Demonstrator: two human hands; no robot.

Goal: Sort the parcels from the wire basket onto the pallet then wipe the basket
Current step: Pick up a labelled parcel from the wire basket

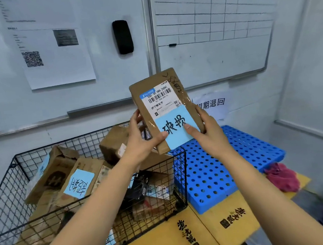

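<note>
I hold a flat brown cardboard parcel [161, 94] upright in front of me, above the gap between basket and pallet. It carries a white shipping label and a light blue note with handwritten characters. My left hand [141, 138] grips its lower left edge, my right hand [208, 131] its lower right edge, thumb on the blue note. The black wire basket [7, 192] stands at the left, holding several cardboard parcels, one with a blue note [79, 184]. The blue perforated plastic pallet [222, 167] lies to the right of the basket, bare.
A pink cloth [282, 177] lies crumpled by the pallet's right corner. Basket and pallet rest on yellow flattened cardboard [190, 238]. Whiteboards [206, 26] with a black eraser [122, 37] and taped papers cover the wall behind. A white wall stands close on the right.
</note>
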